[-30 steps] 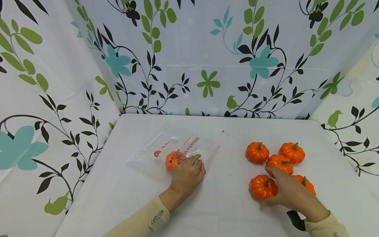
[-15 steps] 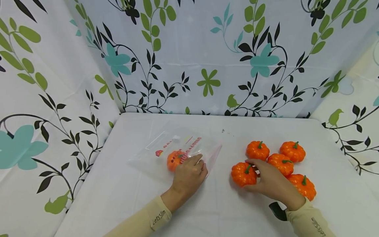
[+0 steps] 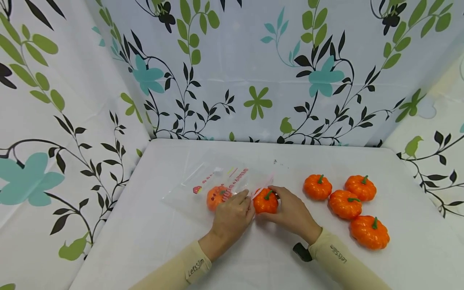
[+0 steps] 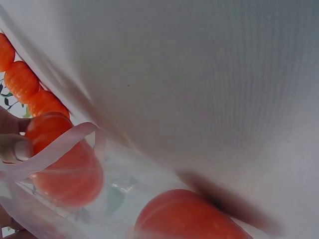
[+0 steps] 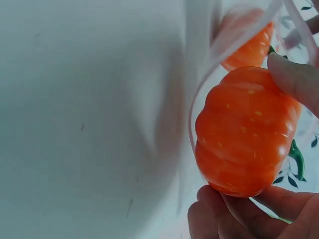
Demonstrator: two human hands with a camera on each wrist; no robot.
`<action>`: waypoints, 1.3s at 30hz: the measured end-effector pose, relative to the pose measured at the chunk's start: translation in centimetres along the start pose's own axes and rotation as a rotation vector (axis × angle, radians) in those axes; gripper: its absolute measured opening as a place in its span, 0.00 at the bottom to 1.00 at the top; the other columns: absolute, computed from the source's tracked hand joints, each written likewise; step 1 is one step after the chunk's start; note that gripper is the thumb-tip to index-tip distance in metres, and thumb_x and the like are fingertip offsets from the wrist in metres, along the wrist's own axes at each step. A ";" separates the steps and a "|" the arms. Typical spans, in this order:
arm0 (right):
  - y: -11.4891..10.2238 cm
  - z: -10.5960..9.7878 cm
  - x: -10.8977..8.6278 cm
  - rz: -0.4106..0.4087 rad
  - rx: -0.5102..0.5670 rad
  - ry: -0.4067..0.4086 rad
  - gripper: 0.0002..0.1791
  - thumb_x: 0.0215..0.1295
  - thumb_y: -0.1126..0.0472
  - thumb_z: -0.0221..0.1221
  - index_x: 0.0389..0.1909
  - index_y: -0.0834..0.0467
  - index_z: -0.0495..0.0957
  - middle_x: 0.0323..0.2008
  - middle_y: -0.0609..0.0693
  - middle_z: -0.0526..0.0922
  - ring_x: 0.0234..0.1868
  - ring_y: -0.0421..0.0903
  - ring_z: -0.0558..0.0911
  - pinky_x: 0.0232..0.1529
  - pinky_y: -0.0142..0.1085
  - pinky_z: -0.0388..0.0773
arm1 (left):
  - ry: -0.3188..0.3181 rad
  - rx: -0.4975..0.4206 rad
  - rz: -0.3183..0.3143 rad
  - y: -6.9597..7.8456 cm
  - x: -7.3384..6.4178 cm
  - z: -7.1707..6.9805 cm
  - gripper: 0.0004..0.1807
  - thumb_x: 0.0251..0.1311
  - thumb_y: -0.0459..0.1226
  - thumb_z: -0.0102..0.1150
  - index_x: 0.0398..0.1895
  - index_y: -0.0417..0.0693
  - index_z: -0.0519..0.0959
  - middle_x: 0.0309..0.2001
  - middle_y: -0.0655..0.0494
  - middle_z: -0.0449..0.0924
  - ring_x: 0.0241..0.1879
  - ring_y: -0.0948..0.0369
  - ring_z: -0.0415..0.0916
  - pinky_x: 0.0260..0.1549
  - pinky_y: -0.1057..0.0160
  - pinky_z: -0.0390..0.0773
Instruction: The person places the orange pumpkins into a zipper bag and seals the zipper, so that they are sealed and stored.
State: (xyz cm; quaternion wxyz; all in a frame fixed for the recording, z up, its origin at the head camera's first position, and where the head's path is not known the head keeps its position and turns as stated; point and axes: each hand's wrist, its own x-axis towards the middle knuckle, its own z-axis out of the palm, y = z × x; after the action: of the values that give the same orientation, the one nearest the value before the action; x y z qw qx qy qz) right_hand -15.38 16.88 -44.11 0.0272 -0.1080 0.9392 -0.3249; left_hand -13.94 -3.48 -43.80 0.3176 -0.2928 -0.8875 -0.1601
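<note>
A clear zip bag (image 3: 185, 185) with red print lies on the white table, its pink-edged mouth facing right. One small orange pumpkin (image 3: 214, 198) is inside it. My left hand (image 3: 232, 219) holds the bag near its mouth; the mouth stands apart in the right wrist view. My right hand (image 3: 295, 213) grips a second pumpkin (image 5: 246, 132) between thumb and fingers. That pumpkin is at the bag's mouth, partly behind the pink edge (image 4: 55, 149) in the left wrist view. Its green stem (image 5: 297, 159) points away from the palm.
Several more orange pumpkins (image 3: 345, 204) stand grouped on the right of the table (image 3: 290, 161). A patterned curtain (image 3: 217, 80) hangs behind and along both sides. A small black object (image 3: 302, 252) sits by the right cuff.
My right hand has carried one pumpkin leftward from the group on the right to the bag's mouth. My left hand has stayed at nearly the same place on the bag.
</note>
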 end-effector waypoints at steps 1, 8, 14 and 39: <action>-0.1 0.3 0.2 0.005 0.003 0.000 0.49 0.50 0.40 0.75 0.68 0.62 0.71 0.61 0.57 0.78 0.58 0.55 0.79 0.58 0.53 0.77 | 0.000 -0.006 0.001 0.0 0.0 0.0 0.10 0.53 0.34 0.73 0.36 0.36 0.88 0.44 0.44 0.87 0.41 0.52 0.87 0.39 0.58 0.85; -0.8 1.7 1.6 -0.001 0.000 0.017 0.40 0.48 0.43 0.77 0.59 0.61 0.76 0.49 0.51 0.83 0.45 0.46 0.81 0.46 0.42 0.82 | 0.046 -0.039 0.025 0.1 -0.1 0.4 0.08 0.52 0.31 0.71 0.34 0.36 0.88 0.44 0.45 0.87 0.43 0.53 0.87 0.41 0.58 0.85; -1.4 2.5 2.6 -0.026 -0.028 0.019 0.31 0.48 0.46 0.77 0.49 0.59 0.81 0.35 0.45 0.83 0.33 0.42 0.78 0.34 0.35 0.79 | 0.069 -0.030 0.053 0.0 -0.1 0.5 0.07 0.51 0.32 0.72 0.34 0.37 0.88 0.43 0.47 0.88 0.42 0.53 0.87 0.43 0.58 0.84; -0.6 2.1 2.5 0.037 0.453 -0.140 0.39 0.65 0.61 0.66 0.75 0.64 0.62 0.65 0.61 0.76 0.59 0.60 0.80 0.52 0.49 0.82 | 0.139 -0.024 0.034 -0.2 0.6 1.0 0.04 0.50 0.32 0.71 0.29 0.39 0.88 0.37 0.51 0.87 0.37 0.56 0.87 0.35 0.61 0.86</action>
State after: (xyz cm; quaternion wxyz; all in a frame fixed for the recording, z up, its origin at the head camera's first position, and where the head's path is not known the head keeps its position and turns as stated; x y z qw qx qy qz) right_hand -17.50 14.61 -45.33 0.1217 -0.1043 0.8400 -0.5185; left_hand -14.89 -2.94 -44.20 0.3776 -0.2996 -0.8564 -0.1851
